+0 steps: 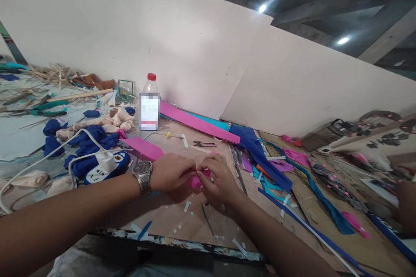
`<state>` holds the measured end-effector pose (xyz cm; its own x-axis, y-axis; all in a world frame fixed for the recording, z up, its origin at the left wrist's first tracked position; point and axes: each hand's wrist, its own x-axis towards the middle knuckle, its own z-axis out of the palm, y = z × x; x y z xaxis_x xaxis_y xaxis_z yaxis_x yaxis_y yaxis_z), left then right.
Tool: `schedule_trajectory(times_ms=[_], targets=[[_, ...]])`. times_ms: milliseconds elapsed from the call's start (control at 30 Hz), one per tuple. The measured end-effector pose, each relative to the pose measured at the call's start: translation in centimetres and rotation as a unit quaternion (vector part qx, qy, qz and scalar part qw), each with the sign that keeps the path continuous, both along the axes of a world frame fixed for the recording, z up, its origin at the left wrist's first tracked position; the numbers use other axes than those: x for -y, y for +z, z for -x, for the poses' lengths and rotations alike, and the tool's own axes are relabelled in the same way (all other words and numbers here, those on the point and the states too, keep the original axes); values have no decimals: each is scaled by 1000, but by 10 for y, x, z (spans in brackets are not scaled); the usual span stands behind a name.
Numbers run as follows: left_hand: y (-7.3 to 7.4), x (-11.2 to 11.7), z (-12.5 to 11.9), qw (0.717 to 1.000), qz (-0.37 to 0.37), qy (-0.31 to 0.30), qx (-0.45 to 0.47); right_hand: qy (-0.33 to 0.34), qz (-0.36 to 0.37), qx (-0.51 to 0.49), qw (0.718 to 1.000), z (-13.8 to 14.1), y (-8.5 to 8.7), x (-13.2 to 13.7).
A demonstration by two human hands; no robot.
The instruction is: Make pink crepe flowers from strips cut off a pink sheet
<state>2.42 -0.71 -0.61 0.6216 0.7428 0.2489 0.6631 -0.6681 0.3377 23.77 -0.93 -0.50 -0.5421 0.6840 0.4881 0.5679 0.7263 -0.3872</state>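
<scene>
My left hand (173, 172), with a metal watch (142, 174) on its wrist, and my right hand (218, 177) meet above the wooden board. Both pinch a small bright pink piece of material (196, 181) between thumbs and fingertips. My fingers cover part of it, so its full shape is hidden. Left of my hands lies a flat pink sheet (145, 149). Behind them rest a small pair of thread snips (204, 143) and a long pink strip (201, 124).
A red-capped bottle (151, 84) stands at the back. A blue-and-white power strip (105, 169) with a white cable sits left, near dark blue bundles (94, 138) and pliers (48, 108). Blue fabric (263, 156) and cardboard (312, 194) lie right. At the far right is another person's hand (406, 201).
</scene>
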Motion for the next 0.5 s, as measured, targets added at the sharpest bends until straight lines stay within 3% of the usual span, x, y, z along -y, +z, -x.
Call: schedule_trajectory(times_ms=[200, 500], targets=[[4, -1, 1, 996, 52, -7, 67, 9, -23, -18, 1000, -1, 1, 0], [6, -7, 3, 968, 174, -40, 176, 25, -74, -29, 996, -4, 3, -1]])
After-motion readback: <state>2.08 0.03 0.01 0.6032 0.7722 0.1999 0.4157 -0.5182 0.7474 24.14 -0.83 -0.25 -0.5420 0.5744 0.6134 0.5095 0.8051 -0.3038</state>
